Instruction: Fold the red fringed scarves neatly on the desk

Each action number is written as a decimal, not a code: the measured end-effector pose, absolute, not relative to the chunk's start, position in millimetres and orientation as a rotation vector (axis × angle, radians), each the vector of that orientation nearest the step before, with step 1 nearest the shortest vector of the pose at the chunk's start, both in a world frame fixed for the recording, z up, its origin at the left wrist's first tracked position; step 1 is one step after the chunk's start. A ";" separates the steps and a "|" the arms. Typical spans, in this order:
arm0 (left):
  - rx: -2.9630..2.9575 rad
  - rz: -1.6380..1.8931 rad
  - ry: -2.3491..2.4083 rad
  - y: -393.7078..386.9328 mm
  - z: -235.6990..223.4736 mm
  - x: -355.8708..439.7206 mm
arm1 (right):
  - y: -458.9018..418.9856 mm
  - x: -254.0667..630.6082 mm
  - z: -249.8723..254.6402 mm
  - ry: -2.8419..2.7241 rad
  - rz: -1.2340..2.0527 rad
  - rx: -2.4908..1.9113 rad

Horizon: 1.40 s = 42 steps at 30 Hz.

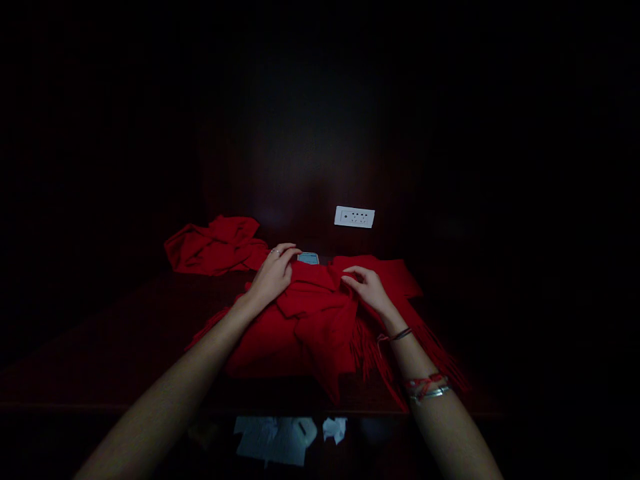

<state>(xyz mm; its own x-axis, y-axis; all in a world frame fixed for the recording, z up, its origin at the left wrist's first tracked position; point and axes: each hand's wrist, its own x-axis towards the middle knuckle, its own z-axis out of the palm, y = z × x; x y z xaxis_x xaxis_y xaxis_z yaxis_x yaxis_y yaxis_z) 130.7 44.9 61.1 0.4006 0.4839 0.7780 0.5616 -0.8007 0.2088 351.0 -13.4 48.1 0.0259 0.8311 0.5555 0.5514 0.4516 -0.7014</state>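
Note:
A red scarf with long fringes lies bunched and partly folded on the dark tabletop in front of me. My left hand, with a ring on one finger, rests at its far left edge; the fingers reach forward and the thumb is apart from them. On the right, my right hand has its thumb and fingertips closed on a raised fold of the cloth. Fringe strands hang beneath that wrist, which wears bracelets. Just past my left fingertips, a small light-blue rectangular thing shows behind the scarf; its kind is unclear.
Another crumpled red cloth lies at the back left. A white socket panel is on the dark wall behind. Below the table's front edge, pale papers and a crumpled white piece show. The surroundings are very dark.

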 end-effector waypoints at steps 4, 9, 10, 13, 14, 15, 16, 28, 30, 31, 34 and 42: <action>-2.820 -1.471 -0.761 23.7 62.2 148.6 | -22.0 336.3 54.6 -1.657 0.433 -1.051; -3.059 -1.299 -0.858 26.7 53.9 154.8 | -25.6 336.1 59.1 -1.567 0.411 -1.008; -3.019 -1.326 -0.858 28.9 54.2 153.3 | -24.4 339.0 58.7 -1.555 0.389 -1.028; -2.837 -1.528 -0.878 34.6 59.3 147.0 | -19.7 348.5 55.4 -1.623 0.272 -1.191; -2.792 -1.606 -0.896 36.1 61.3 145.1 | -18.2 350.7 54.0 -1.676 0.221 -1.262; -2.761 -1.674 -0.915 37.5 63.1 143.6 | -17.0 352.1 52.6 -1.729 0.176 -1.324; -2.741 -1.733 -0.932 38.8 64.5 142.6 | -16.0 352.8 51.5 -1.773 0.145 -1.369; -2.734 -2.161 -1.012 56.4 69.7 136.1 | 8.6 361.5 54.3 -1.323 0.199 -1.475; -2.706 -2.244 -1.023 65.8 71.5 127.2 | 12.6 360.9 73.7 -1.331 0.261 -1.400; -2.681 -2.273 -1.036 70.7 71.9 122.1 | 13.0 360.0 86.9 -1.350 0.242 -1.381; -2.553 -2.297 -1.083 85.4 72.0 106.9 | 7.6 355.6 133.3 -1.540 -0.055 -1.407; -2.388 -1.800 -1.138 118.5 107.1 67.4 | -5.4 362.5 192.0 -2.201 -0.495 -1.542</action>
